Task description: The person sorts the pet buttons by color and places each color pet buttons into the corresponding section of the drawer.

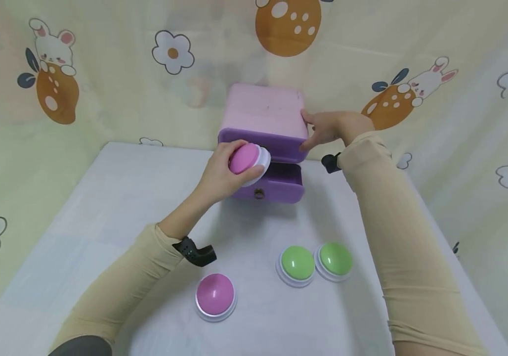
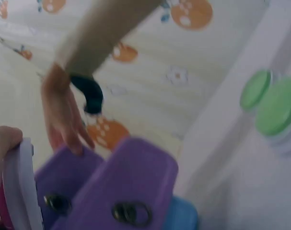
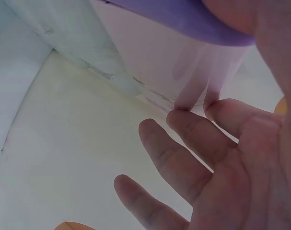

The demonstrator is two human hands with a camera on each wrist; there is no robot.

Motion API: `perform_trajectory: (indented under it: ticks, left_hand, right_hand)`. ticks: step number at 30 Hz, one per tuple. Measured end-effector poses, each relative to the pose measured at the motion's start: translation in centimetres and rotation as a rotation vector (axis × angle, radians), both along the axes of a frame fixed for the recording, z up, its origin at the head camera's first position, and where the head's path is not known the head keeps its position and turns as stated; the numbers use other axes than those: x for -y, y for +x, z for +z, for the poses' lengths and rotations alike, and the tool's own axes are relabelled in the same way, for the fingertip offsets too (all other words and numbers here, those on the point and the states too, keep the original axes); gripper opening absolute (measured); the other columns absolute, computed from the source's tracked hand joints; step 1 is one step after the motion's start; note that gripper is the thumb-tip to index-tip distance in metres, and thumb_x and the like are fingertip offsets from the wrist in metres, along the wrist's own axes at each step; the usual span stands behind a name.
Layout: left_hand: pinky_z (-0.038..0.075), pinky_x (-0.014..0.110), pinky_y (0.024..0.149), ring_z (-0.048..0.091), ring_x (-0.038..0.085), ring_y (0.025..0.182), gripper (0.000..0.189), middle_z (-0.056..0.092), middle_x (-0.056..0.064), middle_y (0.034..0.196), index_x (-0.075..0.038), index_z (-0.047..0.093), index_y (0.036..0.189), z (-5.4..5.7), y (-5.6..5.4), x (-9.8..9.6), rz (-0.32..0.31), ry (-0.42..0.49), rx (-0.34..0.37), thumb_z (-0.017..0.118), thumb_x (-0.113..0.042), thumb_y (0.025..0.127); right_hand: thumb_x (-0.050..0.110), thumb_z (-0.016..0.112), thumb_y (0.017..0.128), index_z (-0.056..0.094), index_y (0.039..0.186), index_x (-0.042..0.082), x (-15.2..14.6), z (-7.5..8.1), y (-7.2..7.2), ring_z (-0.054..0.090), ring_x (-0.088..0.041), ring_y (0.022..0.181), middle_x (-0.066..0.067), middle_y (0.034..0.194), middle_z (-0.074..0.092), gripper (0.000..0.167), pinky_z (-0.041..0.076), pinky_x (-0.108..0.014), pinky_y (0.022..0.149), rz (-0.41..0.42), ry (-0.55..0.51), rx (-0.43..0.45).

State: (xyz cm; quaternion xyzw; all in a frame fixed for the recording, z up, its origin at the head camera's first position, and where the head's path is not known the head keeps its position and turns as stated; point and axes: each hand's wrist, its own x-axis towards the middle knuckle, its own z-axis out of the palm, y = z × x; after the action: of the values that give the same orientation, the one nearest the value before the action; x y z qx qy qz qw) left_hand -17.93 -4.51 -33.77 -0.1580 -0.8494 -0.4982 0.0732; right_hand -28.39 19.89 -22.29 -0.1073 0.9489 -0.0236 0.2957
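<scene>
The left grip (image 1: 221, 175) curls round a pink-topped disc (image 1: 244, 158) near the pulled-out lower drawer (image 1: 281, 193) — open room behind its front edge. The right grip (image 1: 331, 127), fingers spread, touches the cabinet's (image 1: 263, 109) side. Green-topped discs (image 1: 297, 263) sit side by side on the counter (image 1: 143, 185).

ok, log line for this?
left hand: holds pink dome button | right hand: touches drawer cabinet | lower drawer: open | table: another pink button, two green buttons
</scene>
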Motion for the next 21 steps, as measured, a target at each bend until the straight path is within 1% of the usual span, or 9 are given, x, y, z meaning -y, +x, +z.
perform_trajectory:
  ticks: [2,5,8,12,15,18,21]
  left_hand:
    - [0.048,0.040,0.091,0.051,0.024,0.110,0.070,0.049,0.010,0.127,-0.011,0.048,0.135,-0.5,-0.9,-0.1,0.043,-0.059,-0.036,0.072,-0.045,0.078]
    - [0.048,0.039,0.091,0.052,0.025,0.111,0.073,0.049,0.009,0.129,-0.011,0.049,0.134,-1.2,-1.7,0.0,0.063,-0.144,-0.066,0.072,-0.048,0.076]
    - [0.050,0.038,0.089,0.054,0.025,0.109,0.075,0.049,0.007,0.129,-0.011,0.050,0.134,-1.3,-1.8,-0.2,0.063,-0.214,-0.095,0.071,-0.053,0.075]
    - [0.051,0.038,0.088,0.055,0.025,0.107,0.075,0.049,0.008,0.128,-0.009,0.049,0.134,-1.2,-1.6,-0.4,0.074,-0.285,-0.129,0.067,-0.055,0.078]
    - [0.051,0.039,0.087,0.055,0.026,0.105,0.075,0.049,0.010,0.126,-0.007,0.048,0.134,-1.6,-1.5,-0.4,0.095,-0.295,-0.143,0.067,-0.054,0.079]
    - [0.051,0.040,0.087,0.056,0.027,0.105,0.078,0.048,0.011,0.127,-0.005,0.044,0.136,-2.1,-1.5,-0.6,0.116,-0.288,-0.151,0.067,-0.053,0.079]
    - [0.052,0.039,0.086,0.056,0.027,0.102,0.077,0.048,0.012,0.125,-0.004,0.042,0.133,-2.5,-1.6,-0.7,0.129,-0.277,-0.157,0.067,-0.052,0.079]
  right_hand:
    - [0.054,0.066,0.081,-0.023,0.146,0.025,0.1,-0.2,0.0,0.001,-0.040,0.146,-0.014,0.159,-0.010,0.114,0.007,-0.063,0.113,-0.005,0.000,0.006]
    - [0.056,0.067,0.080,-0.022,0.147,0.027,0.2,-0.4,0.1,0.001,-0.040,0.146,-0.013,0.159,-0.009,0.115,0.008,-0.064,0.113,-0.016,-0.005,0.013]
    - [0.059,0.066,0.079,-0.021,0.147,0.029,0.1,-0.1,0.3,0.001,-0.040,0.146,-0.013,0.159,-0.010,0.115,0.010,-0.064,0.112,-0.017,0.018,0.001]
    - [0.063,0.065,0.077,-0.021,0.146,0.033,-0.1,0.3,0.3,0.000,-0.041,0.146,-0.012,0.159,-0.011,0.114,0.012,-0.066,0.110,-0.028,0.040,-0.007]
    - [0.061,0.067,0.077,-0.022,0.146,0.032,-0.1,0.1,0.1,0.000,-0.041,0.146,-0.013,0.159,-0.010,0.115,0.010,-0.066,0.111,-0.036,0.017,0.004]
    - [0.058,0.068,0.078,-0.023,0.146,0.031,0.0,0.0,0.0,0.003,-0.040,0.146,-0.016,0.160,-0.003,0.117,0.008,-0.065,0.112,-0.034,0.000,0.012]
    - [0.057,0.069,0.078,-0.023,0.146,0.030,0.0,-0.1,0.0,0.005,-0.040,0.146,-0.017,0.159,0.003,0.117,0.008,-0.064,0.112,-0.037,-0.006,0.017]
